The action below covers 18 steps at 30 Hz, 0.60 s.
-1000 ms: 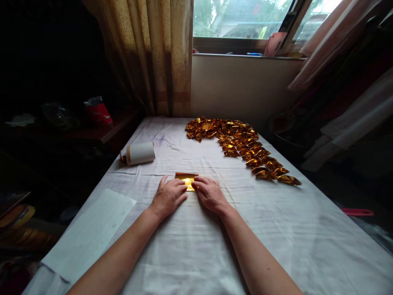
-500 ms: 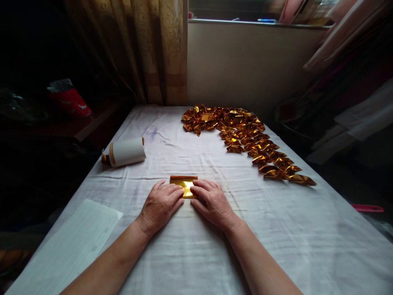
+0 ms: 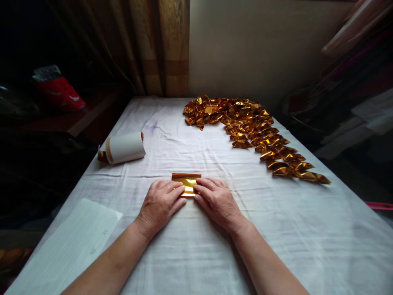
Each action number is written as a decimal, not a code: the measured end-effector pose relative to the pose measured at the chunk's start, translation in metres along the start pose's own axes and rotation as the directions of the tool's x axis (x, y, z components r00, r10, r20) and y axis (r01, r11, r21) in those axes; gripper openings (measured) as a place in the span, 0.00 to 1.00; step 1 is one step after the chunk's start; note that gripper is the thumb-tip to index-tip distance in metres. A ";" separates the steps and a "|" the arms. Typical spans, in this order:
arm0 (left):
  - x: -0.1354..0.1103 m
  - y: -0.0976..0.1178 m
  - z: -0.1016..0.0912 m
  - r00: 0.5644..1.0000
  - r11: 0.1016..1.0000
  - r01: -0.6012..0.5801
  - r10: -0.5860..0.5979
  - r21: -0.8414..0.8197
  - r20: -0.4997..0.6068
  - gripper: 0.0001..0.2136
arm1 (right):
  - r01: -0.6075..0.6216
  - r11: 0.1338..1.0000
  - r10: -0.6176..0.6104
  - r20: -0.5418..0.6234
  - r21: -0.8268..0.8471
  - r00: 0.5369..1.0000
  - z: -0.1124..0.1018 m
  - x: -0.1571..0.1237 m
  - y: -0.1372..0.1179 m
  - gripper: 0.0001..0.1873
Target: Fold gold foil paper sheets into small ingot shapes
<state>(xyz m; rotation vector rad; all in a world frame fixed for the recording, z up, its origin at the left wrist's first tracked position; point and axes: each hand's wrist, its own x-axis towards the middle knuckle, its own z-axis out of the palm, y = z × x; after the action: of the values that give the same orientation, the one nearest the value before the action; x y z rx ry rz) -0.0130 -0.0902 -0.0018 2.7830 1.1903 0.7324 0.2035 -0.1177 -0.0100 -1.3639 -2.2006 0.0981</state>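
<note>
A small piece of gold foil paper (image 3: 186, 180) lies flat on the white cloth (image 3: 199, 254) in front of me. My left hand (image 3: 159, 203) rests palm down with its fingertips pressing the paper's left part. From the other side, my right hand (image 3: 218, 200) lies flat, its fingertips on the paper's right part. Both hands cover the near half of the sheet; only its far edge shows. A long curved heap of folded gold paper pieces (image 3: 251, 133) runs from the far middle of the cloth toward the right edge.
A roll of white-backed foil (image 3: 123, 148) lies on its side at the left. A white lined sheet (image 3: 67, 250) hangs over the near left corner. A red bag (image 3: 58, 88) sits on a dark side table. Curtains hang behind the table.
The camera has tilted downward, so the window has left the view. My hands stay pressed on the gold paper, with the fingertips slightly closer together over it.
</note>
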 end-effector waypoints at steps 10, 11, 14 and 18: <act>0.001 -0.005 -0.003 0.996 1.000 -0.028 0.027 -0.010 -0.085 0.08 | -0.014 0.995 0.018 -0.041 0.101 0.999 0.002 -0.003 0.008 0.09; 0.001 -0.004 -0.003 0.996 0.999 -0.018 0.016 -0.027 -0.092 0.08 | -0.020 0.993 0.028 -0.065 0.119 0.998 0.002 -0.004 0.009 0.08; -0.001 -0.001 -0.004 0.994 0.997 0.025 -0.033 -0.074 -0.101 0.08 | -0.050 0.986 0.066 -0.101 0.159 0.993 0.002 -0.004 0.009 0.07; -0.002 0.000 -0.003 0.988 0.984 0.131 -0.139 -0.123 -0.064 0.07 | -0.127 0.974 0.140 -0.060 0.189 0.988 -0.001 -0.002 0.004 0.10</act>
<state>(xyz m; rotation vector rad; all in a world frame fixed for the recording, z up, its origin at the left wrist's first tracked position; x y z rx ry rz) -0.0155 -0.0918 -0.0003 2.5722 1.2874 0.8669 0.2081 -0.1176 -0.0118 -1.3870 -1.9847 0.2896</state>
